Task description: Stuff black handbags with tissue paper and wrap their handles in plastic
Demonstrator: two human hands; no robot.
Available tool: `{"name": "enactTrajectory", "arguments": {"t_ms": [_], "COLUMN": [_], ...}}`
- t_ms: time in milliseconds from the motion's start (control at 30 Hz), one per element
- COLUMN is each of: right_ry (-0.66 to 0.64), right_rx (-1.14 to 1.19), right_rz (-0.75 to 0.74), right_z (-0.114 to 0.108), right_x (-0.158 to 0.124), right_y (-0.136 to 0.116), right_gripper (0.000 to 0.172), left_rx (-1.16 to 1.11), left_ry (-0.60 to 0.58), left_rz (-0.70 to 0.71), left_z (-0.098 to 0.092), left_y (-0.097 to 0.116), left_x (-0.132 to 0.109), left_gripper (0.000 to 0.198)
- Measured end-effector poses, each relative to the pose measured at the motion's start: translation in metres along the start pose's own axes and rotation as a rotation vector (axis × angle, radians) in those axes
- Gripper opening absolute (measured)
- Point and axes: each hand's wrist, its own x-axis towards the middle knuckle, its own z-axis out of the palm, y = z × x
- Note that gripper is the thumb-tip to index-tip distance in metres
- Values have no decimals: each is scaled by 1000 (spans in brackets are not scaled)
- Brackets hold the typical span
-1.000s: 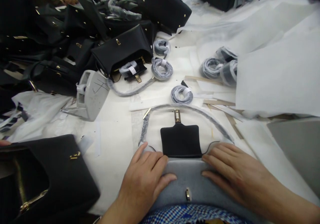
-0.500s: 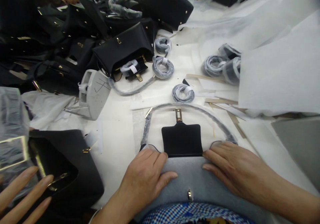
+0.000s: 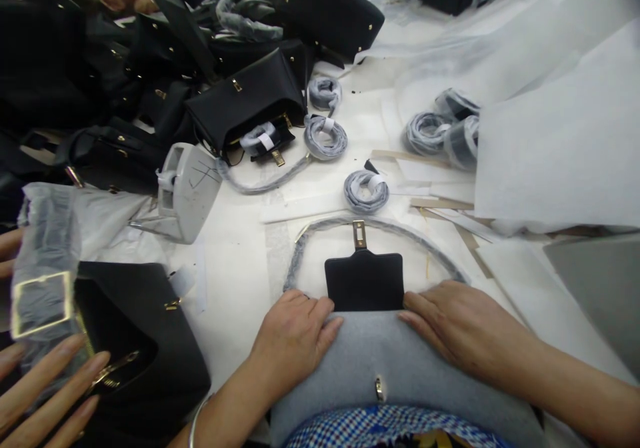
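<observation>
A grey-covered bag (image 3: 360,351) lies against the checked cloth at the bottom of the view, a small gold turn clasp on its front. My left hand (image 3: 295,331) grips its far edge left of the black flap, fingers curled over and thumb on the grey side. On the other side of the flap, my right hand (image 3: 450,318) grips the same edge. The black flap (image 3: 365,281) lies flat between them, its gold plate (image 3: 359,235) pointing away. Behind it arches a plastic-wrapped handle (image 3: 390,225). What my fingertips touch beyond the edge is hidden.
A co-worker's hands (image 3: 55,381) hold a wrapped strap with gold buckle (image 3: 43,305) over an open black bag (image 3: 170,341) at left. Around are a tape dispenser (image 3: 193,195), black bags (image 3: 250,101), a wrapped strap coil (image 3: 366,191) and white sheets (image 3: 560,161).
Both my hands remain on the bag edge, my left thumb now nearer that edge. The wrapped handle has tipped slightly lower. The co-worker's wrapped strap and buckle have shifted right.
</observation>
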Motion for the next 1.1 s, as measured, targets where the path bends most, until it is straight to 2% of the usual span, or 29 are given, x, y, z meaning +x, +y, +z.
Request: {"name": "enactTrajectory", "arguments": {"t_ms": [167, 300, 400, 500, 533, 600, 633, 733, 767, 867, 1000, 1100], "right_ry": [-4, 16, 46, 66, 68, 62, 54, 32, 23, -12, -18, 42], "right_rx": [-122, -151, -152, -141, -140, -150, -157, -175, -176, -176, -187, -172], "right_rz": [61, 57, 44, 39, 39, 41, 40, 41, 40, 35, 37, 43], "right_z": [11, 13, 13, 13, 14, 14, 13, 10, 9, 5, 3, -2], "right_x": [4, 5, 5, 5, 5, 5, 5, 6, 7, 9, 9, 8], "right_y": [1, 0, -1, -3, -3, -3, -3, -3, -3, -5, -7, -8], "right_gripper": [36, 34, 35, 34, 34, 34, 33, 32, 33, 35, 34, 30], "left_rx": [45, 67, 148, 125, 74, -47, -92, -121, -102, -47, -28, -27], "left_ry": [-7, 22, 161, 281, 276, 194, 139, -38, -79, -129, -88, -54], "left_rz": [-67, -151, -197, -77, -50, -50, -64, -30, -13, 19, 21, 20], "left_z": [11, 11, 10, 7, 5, -1, -4, -12, -12, -6, 6, 12], "left_y": [0, 10, 22, 33, 35, 39, 40, 44, 45, 47, 47, 46], "left_x": [-1, -1, -2, -7, -10, -17, -20, -31, -34, -41, -45, -45], "left_gripper": [28, 33, 25, 21, 24, 28, 36, 76, 81, 78, 73, 71]}}
